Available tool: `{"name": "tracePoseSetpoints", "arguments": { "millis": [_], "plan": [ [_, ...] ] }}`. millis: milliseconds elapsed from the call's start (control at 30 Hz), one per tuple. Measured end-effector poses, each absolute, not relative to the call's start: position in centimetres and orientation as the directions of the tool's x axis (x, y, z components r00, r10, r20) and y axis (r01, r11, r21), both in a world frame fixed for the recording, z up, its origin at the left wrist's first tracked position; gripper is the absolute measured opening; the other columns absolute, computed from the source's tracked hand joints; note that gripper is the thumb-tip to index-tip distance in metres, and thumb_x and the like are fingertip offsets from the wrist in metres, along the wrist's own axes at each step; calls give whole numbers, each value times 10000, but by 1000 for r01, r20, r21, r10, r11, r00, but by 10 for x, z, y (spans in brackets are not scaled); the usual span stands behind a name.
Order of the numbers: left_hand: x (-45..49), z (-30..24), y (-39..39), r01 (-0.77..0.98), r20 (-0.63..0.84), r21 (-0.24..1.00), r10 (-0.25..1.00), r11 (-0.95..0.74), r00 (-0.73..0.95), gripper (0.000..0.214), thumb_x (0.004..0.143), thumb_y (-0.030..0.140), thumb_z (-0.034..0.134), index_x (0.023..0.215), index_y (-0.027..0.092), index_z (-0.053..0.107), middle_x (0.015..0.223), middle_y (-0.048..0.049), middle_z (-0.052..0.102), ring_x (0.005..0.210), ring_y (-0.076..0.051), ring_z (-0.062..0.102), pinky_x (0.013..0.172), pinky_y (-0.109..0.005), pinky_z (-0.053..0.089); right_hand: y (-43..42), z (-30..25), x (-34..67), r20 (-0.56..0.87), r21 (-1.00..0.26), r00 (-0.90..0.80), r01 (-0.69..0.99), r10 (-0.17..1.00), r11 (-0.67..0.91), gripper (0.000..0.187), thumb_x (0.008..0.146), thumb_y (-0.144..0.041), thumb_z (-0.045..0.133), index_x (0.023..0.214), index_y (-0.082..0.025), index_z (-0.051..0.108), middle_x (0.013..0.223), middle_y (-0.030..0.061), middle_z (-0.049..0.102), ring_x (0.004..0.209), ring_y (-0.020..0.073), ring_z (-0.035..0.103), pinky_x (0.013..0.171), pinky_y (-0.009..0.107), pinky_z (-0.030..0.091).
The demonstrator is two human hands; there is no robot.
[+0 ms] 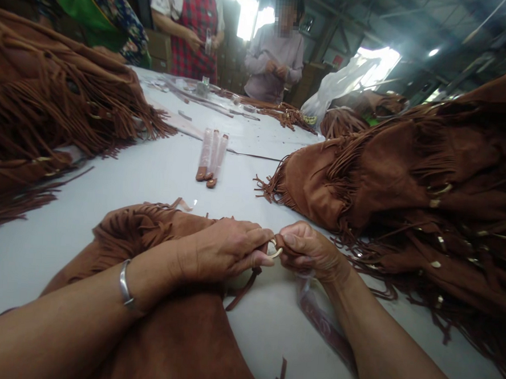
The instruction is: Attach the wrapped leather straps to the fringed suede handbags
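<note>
My left hand (226, 249) lies over a brown suede fringed bag (147, 234) on the white table (159, 175). Its fingers are pinched together on a small gold ring (276, 251) and a thin brown strap (244, 289) that hangs from it. My right hand (307, 251) meets it from the right, fingers curled tight on the same ring and the strap end. A silver bangle (125, 284) sits on my left wrist. A clear plastic sleeve with a strap inside (322, 322) lies under my right forearm.
Heaps of the same fringed brown bags (429, 183) rise at the right and at the left (48, 102). Wrapped straps (212, 155) lie mid-table. At the far end stand other people: one in a light top (273, 56), one in red plaid (194, 26).
</note>
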State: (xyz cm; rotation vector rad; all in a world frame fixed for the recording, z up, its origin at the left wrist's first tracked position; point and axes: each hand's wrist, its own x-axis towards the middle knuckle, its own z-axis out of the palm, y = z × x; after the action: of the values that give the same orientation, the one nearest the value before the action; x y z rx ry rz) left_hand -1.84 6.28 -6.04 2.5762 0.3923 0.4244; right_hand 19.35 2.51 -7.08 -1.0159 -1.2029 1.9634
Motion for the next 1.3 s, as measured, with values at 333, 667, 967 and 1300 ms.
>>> {"name": "tracePoseSetpoints", "arguments": {
  "millis": [333, 667, 967, 1300],
  "plan": [
    [-18, -64, 63, 216, 243, 498, 375, -840, 895, 255, 927, 357, 338, 1014, 170, 488, 873, -47, 591, 776, -169, 548, 711, -265, 420, 7, -39, 184, -257, -953, -353, 245, 900, -176, 390, 780, -476, 574, 652, -109, 607, 390, -72, 305, 324, 31, 210, 331, 192, 105],
    [-18, -69, 68, 326, 243, 462, 471, -825, 848, 217, 898, 378, 422, 904, 170, 487, 828, -27, 575, 731, -153, 530, 650, -254, 400, 5, -36, 171, -163, -867, -192, 495, 968, -48, 353, 809, -416, 541, 600, -133, 565, 415, -55, 321, 377, 50, 270, 371, 200, 172],
    [-9, -66, 62, 456, 180, 328, 529, -827, 829, 190, 896, 348, 381, 889, 173, 453, 822, -46, 553, 712, -189, 507, 658, -323, 424, 13, -47, 182, -255, -951, -218, 232, 942, -204, 399, 771, -486, 570, 659, -104, 598, 409, -70, 319, 358, 33, 221, 342, 181, 105],
    [-7, -55, 55, 561, 113, 182, 584, -807, 804, 551, 725, 494, 607, 1118, 166, 406, 964, -76, 580, 877, -257, 539, 814, -401, 429, 16, -46, 181, -263, -956, -214, 186, 941, -225, 454, 751, -568, 549, 643, -128, 533, 416, -89, 277, 343, 22, 172, 335, 181, 62]
  ]
}}
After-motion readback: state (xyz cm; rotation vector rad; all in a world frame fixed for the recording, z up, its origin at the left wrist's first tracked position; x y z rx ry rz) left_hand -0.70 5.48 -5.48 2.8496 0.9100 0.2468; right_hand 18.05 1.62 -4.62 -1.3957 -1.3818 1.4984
